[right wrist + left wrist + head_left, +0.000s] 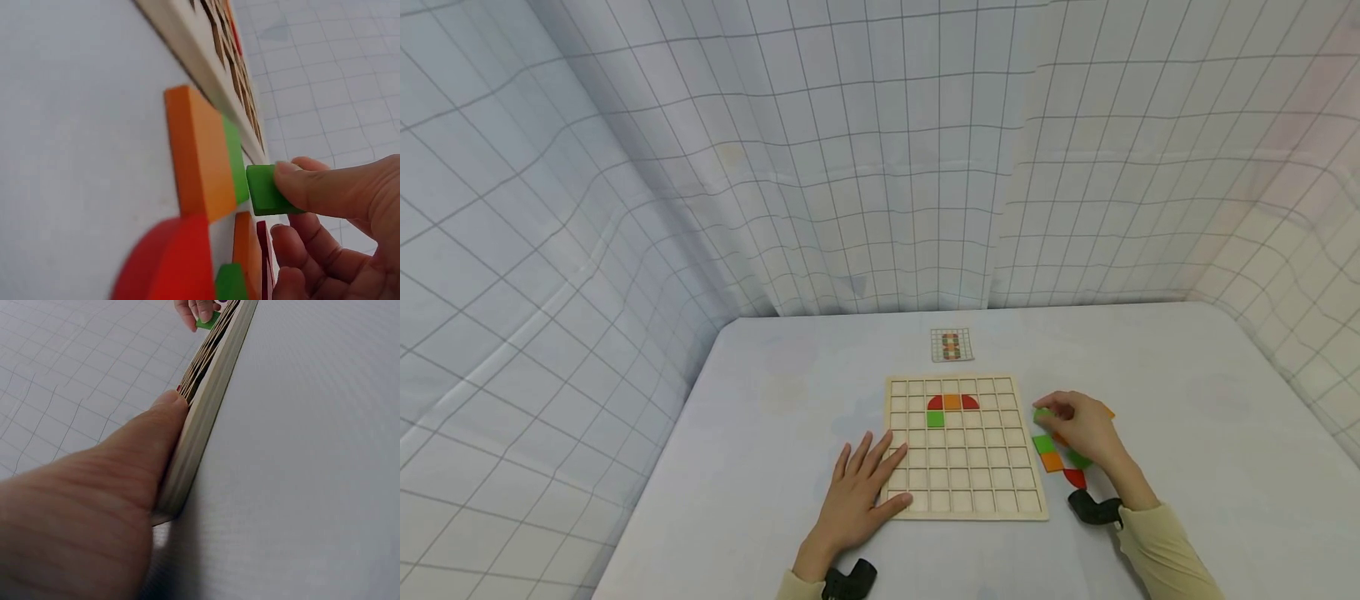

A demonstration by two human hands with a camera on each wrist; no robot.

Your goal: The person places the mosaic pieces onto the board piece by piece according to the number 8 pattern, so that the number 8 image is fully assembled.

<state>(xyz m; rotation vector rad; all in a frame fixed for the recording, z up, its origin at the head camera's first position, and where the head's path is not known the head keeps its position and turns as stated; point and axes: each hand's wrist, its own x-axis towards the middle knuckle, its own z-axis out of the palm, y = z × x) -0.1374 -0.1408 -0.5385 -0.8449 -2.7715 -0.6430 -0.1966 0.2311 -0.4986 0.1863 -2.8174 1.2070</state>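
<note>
My right hand (1079, 423) pinches a green square tile (267, 190) between thumb and fingers, just right of the wooden grid board (958, 505). On the board sit a red quarter-round tile (936, 402), an orange square tile (952, 402), a second red quarter-round tile (970, 402) and, one row lower, a green square tile (935, 419). With fingers spread and straight, my left hand (853, 500) rests on the board's left edge. In the left wrist view its thumb (165, 415) lies against the board's rim (203, 419).
Loose tiles lie under and near my right hand, among them a green square (1043, 444), an orange square (1052, 462) and a red quarter-round (1075, 478). Behind the board is a small pattern card (951, 345). Gridded white curtains (880, 167) surround the white table (760, 433).
</note>
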